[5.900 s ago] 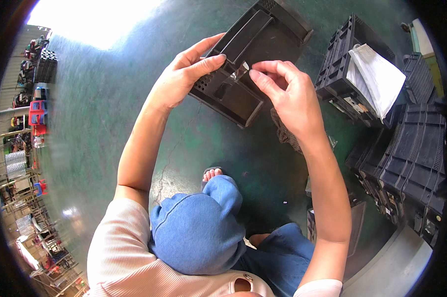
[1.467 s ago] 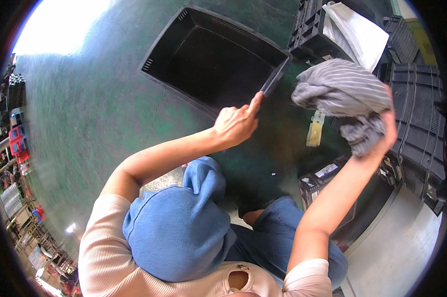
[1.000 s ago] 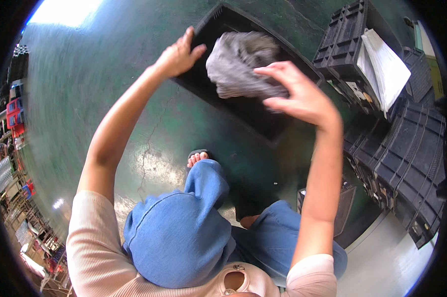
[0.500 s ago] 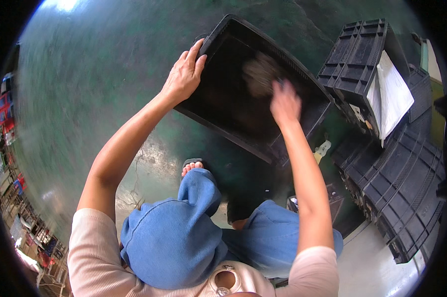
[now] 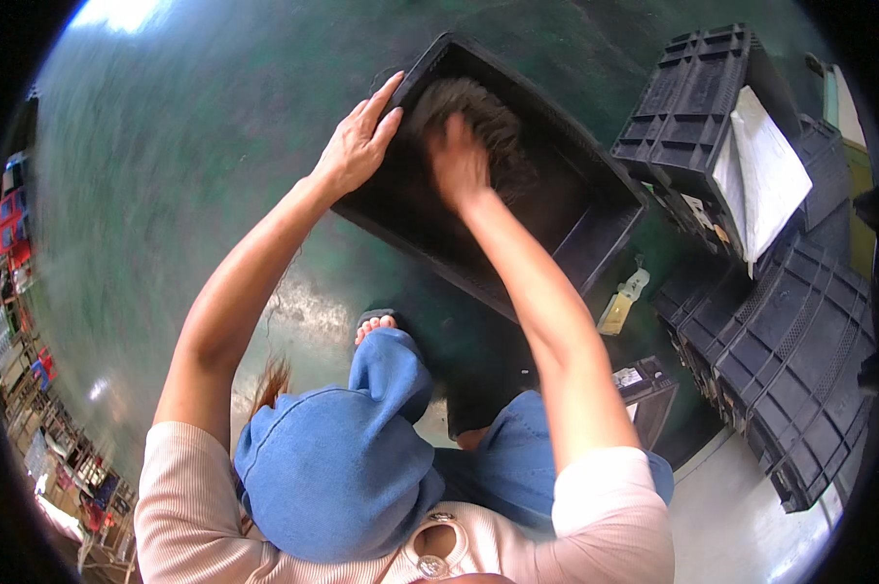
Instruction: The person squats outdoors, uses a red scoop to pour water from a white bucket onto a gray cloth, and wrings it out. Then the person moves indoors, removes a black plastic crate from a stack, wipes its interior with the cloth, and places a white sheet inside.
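Note:
A black plastic crate (image 5: pixel 566 127) lies tilted on the floor in front of me, its open side toward me. My left hand (image 5: pixel 354 146) grips its upper left rim, fingers stretched along the edge and thumb on the inner side. Inside, my right hand (image 5: pixel 459 164) presses a dark crumpled cloth (image 5: pixel 488 122) against the bottom near the far left corner. Motion smears both the hand and the cloth, so the separate fingers do not show well.
Upright at the right stands another black crate (image 5: pixel 682 107) with white sheeting (image 5: pixel 765 180) on it. More black crates (image 5: pixel 794 360) are stacked nearer. A bottle with a yellow lower part (image 5: pixel 622 304) lies beside my crate, and a small dark box (image 5: pixel 644 389) is by my right knee.
My right hand has swept the cloth leftward across the crate's inside, toward the far left corner. My left hand keeps its hold on the rim, and the crate has barely shifted.

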### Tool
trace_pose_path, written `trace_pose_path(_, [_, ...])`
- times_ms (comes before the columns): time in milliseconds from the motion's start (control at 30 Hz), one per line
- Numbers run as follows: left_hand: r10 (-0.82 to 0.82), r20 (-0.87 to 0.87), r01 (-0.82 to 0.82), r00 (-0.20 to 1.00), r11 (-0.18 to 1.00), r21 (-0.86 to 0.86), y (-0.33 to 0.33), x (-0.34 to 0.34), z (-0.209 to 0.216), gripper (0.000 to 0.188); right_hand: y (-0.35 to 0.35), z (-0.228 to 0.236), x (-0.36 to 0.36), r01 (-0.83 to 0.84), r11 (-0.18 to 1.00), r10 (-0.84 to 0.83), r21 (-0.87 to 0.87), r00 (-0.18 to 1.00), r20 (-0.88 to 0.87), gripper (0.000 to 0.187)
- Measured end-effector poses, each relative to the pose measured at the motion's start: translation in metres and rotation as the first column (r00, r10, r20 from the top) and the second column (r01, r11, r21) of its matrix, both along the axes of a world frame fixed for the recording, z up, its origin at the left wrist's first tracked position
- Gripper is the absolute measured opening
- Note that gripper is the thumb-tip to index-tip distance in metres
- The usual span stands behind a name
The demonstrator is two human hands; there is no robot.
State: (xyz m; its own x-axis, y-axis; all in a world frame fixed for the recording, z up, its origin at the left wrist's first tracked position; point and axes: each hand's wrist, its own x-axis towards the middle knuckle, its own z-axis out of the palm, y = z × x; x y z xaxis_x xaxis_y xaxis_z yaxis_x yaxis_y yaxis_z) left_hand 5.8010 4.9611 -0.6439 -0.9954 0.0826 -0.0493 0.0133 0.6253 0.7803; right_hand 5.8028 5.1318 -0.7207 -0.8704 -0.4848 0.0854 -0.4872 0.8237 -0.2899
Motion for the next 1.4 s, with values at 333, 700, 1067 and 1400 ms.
trace_pose_path(333, [0.088, 0.043, -0.087, 0.995, 0.996, -0.023, 0.011, 0.002, -0.002, 0.051, 0.127, 0.051, 0.031, 0.177, 0.947, -0.273, 0.270, 0.886, 0.376, 0.043])
trace_pose_path(700, [0.131, 0.098, -0.124, 0.987, 0.990, -0.070, 0.013, 0.001, 0.001, 0.049, 0.059, -0.003, -0.049, 0.013, 0.993, -0.015, 0.120, 1.000, 0.020, 0.034])
trace_pose_path(1067, [0.179, 0.036, -0.175, 0.983, 0.979, -0.101, 0.021, 0.000, -0.005, 0.050, 0.137, 0.051, 0.060, -0.164, 0.976, 0.027, 0.146, 0.751, 0.660, 0.040])
trace_pose_path(1400, [0.137, 0.004, -0.136, 0.991, 0.990, -0.045, 0.015, -0.003, -0.005, 0.047, 0.048, 0.115, 0.075, -0.036, 0.876, 0.265, -0.481, 0.868, 0.419, 0.025])
